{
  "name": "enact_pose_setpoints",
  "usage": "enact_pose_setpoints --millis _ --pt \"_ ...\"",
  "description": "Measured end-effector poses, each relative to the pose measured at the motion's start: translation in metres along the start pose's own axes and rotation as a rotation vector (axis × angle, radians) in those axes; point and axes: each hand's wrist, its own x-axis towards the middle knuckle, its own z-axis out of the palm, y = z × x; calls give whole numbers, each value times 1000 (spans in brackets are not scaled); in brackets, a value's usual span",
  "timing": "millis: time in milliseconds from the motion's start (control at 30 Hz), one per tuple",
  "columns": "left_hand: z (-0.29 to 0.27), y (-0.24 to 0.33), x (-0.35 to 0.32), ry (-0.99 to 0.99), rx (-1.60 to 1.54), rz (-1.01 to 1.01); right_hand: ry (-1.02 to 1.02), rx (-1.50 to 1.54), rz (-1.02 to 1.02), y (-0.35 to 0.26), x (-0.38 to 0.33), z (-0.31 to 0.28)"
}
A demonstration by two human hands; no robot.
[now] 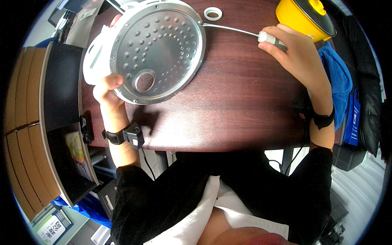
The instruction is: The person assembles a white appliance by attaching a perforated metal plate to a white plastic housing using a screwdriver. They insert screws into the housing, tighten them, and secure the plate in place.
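Note:
My left hand [107,90] is closed on the lower left rim of a round pot or cooker lid, its thumb resting on the edge of the metal side. The lid [163,57] is tilted up, its silvery dimpled inner plate facing me. That plate has a round hole low down and small screws around its rim; a white plastic part shows behind it. My right hand [296,55] grips a screwdriver [232,28] by its grey and white handle. Its long shaft points left, with the tip at the plate's right rim, by a screw. Whether the tip sits in the screw, I cannot tell.
A white ring [212,14] lies on the dark red wooden table [228,110] beyond the screwdriver. At the far right stands a yellow pot [292,18] with a dark top. Near it hangs a blue cloth [337,77]. Open shelves [63,90] flank the table's left side.

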Motion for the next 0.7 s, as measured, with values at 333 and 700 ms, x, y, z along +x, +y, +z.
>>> enact_pose_setpoints --millis 333,700 --pt "-1 -2 3 -5 -3 10 -30 -28 23 -1 0 -5" --pt "-6 -10 -4 -33 23 51 -5 -101 -23 -14 -5 -6"
